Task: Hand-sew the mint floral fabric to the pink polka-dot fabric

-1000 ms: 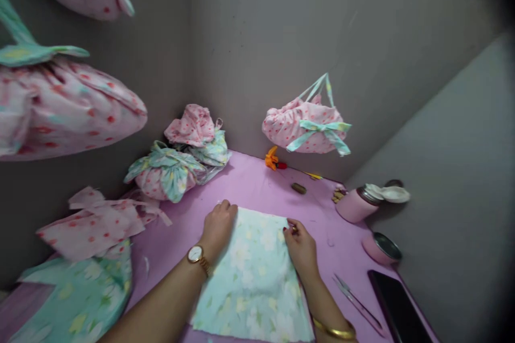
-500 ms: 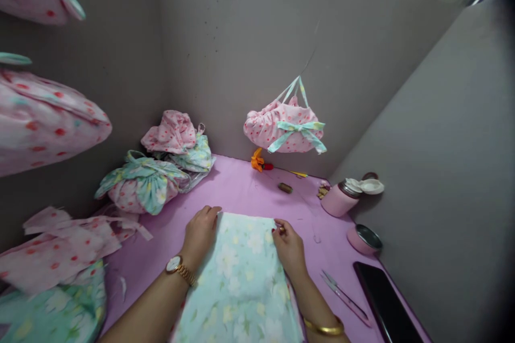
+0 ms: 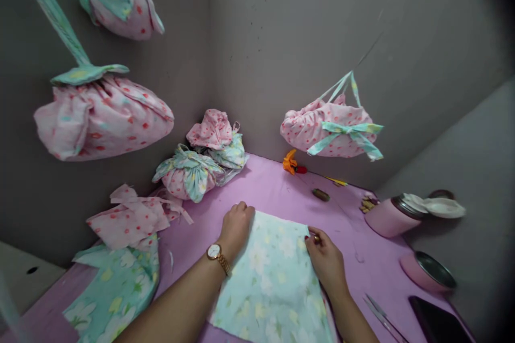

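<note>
Cloth point(image 3: 276, 281) with a pale flower print lies on the purple table point(image 3: 265, 185), between two hands set apart. The right hand point(image 3: 328, 260) pinches its far right corner; the left hand point(image 3: 237, 229) touches its far left corner, its grip unclear.

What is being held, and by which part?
The floral cloth: the right hand pinches it at the far right corner. The left hand is at the far left corner; its grip is unclear.
</note>
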The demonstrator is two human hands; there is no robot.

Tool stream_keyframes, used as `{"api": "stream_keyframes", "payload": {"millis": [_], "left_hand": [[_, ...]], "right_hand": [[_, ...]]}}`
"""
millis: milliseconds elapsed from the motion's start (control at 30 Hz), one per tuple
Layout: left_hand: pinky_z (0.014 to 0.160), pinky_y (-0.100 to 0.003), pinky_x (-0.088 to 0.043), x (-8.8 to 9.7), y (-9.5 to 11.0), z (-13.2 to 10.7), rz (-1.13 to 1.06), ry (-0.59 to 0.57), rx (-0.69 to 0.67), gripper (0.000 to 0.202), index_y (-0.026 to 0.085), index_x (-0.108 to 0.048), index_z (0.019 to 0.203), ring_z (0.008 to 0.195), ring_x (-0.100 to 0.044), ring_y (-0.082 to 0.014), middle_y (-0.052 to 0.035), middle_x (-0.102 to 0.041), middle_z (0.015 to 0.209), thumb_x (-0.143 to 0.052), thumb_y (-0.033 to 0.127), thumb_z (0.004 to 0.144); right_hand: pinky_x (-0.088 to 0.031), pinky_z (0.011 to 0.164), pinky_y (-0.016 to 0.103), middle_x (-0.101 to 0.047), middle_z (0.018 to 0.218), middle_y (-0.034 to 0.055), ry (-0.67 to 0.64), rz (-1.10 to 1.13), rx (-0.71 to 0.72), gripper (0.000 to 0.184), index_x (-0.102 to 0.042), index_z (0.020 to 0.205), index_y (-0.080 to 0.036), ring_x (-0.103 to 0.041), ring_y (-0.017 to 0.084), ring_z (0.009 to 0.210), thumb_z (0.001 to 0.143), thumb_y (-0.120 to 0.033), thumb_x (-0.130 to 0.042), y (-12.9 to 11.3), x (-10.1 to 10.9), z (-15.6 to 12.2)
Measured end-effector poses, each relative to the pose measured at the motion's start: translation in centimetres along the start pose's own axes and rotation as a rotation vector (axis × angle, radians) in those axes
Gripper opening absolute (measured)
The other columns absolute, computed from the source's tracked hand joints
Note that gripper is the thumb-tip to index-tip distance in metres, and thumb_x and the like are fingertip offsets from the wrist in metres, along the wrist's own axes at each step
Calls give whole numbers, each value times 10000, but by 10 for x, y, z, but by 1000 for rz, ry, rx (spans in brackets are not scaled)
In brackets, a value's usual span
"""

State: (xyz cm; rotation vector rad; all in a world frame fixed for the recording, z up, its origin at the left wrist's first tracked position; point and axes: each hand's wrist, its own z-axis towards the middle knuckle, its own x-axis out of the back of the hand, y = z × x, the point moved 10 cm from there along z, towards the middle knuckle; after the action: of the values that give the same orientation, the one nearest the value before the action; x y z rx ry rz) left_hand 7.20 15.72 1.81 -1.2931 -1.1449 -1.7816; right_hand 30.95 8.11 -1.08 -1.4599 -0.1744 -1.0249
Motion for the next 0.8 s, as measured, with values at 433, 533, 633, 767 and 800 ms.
{"api": "stream_keyframes", "payload": {"millis": [433,533,633,767,800], "left_hand": [[706,-303,-440,-2,5,2,54,-37,-21,179,180,-568,935,896,-519,-223,-77,-566,977,-427,84,877],[718,-312,-442,-5,6,2,55,-53,-26,189,176,-561,950,918,-508,-228,-86,-555,994,-408,84,889],[727,-320,-441,-7,6,2,51,-61,-27,187,175,-555,960,932,-501,-230,-90,-546,1001,-404,85,893],[725,-319,-442,-7,5,2,46,-52,-26,181,173,-559,948,923,-503,-231,-87,-550,989,-413,85,890],[722,-317,-443,-6,5,2,44,-48,-27,180,174,-561,943,919,-504,-230,-85,-552,986,-416,83,887]], "right_hand": [[-416,504,247,-639,648,26,-19,-23,-49,444,-628,1015,-157,-568,187,558,724,-468,-503,10,-4,2],[-417,505,246,-634,655,30,-6,-32,-40,434,-637,1008,-153,-568,187,561,721,-455,-514,11,-3,2],[-419,517,241,-636,669,29,-9,-30,-48,423,-634,1021,-160,-570,183,572,728,-442,-517,14,-4,2],[-412,510,234,-634,672,21,-20,-29,-60,414,-631,1024,-170,-565,175,567,731,-440,-520,15,-5,2],[-412,508,234,-637,676,24,-20,-24,-57,415,-631,1024,-166,-565,175,566,733,-441,-519,13,-5,2]]}}
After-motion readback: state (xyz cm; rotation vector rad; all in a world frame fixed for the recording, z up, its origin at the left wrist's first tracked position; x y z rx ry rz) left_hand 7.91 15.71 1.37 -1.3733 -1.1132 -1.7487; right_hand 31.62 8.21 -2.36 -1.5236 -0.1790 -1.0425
